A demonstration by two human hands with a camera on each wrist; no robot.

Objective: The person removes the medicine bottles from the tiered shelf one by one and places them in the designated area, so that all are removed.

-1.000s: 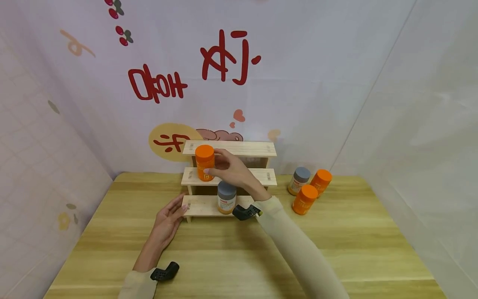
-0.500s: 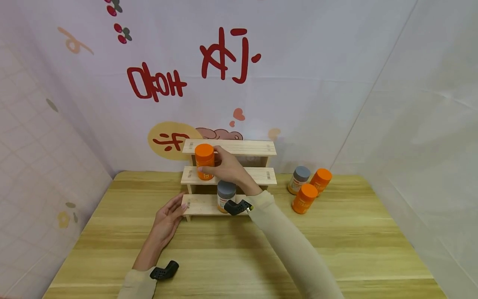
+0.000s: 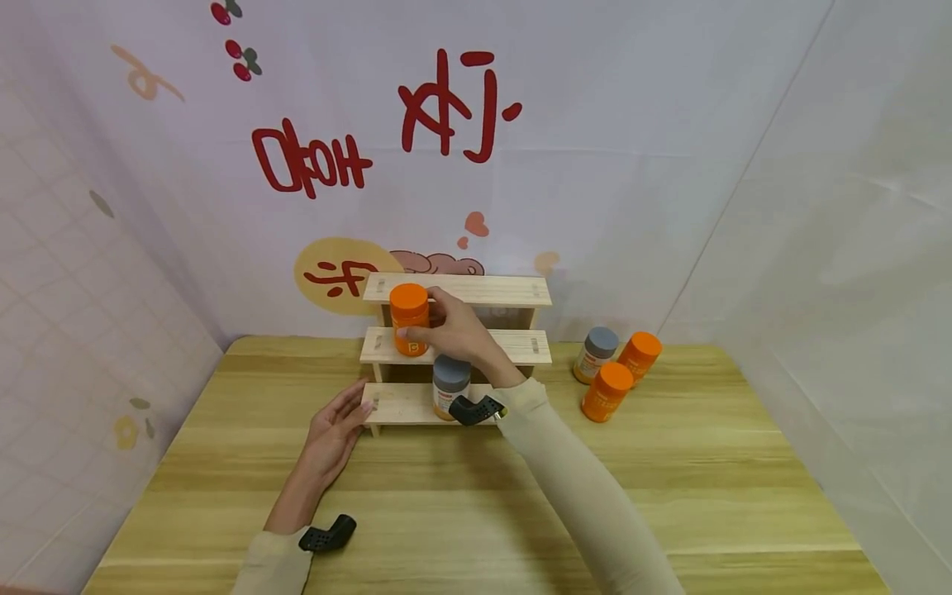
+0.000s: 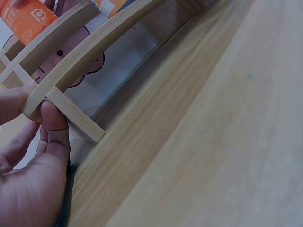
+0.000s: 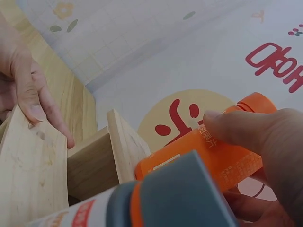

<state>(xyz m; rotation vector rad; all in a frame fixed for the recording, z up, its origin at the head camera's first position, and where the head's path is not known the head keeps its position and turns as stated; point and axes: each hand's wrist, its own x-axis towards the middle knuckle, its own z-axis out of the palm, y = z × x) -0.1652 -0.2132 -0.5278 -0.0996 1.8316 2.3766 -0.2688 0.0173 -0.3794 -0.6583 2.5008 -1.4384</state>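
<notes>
A three-tier wooden shelf [image 3: 476,289] stands against the backdrop. My right hand [image 3: 461,335] grips an orange jar [image 3: 409,310] with an orange lid, upright at the left end of the middle tier. In the right wrist view the thumb lies along the orange jar [image 5: 208,151], its base right at the board. My left hand [image 3: 330,434] holds the left end of the lowest tier. In the left wrist view a finger of the left hand [image 4: 35,175] presses under that board, beside its leg. A grey-lidded jar [image 3: 450,384] stands mid-way along the lowest tier.
To the right of the shelf, another grey-lidded jar [image 3: 596,355] and two orange jars, one in front [image 3: 606,394] and one behind [image 3: 641,355], stand grouped on the wooden table [image 3: 446,512]. A printed cloth backdrop [image 3: 595,165] rises behind the table.
My right wrist has shifted slightly left, while the hand stays round the orange jar on the middle tier. The left hand keeps its hold, and the head view has tilted a little.
</notes>
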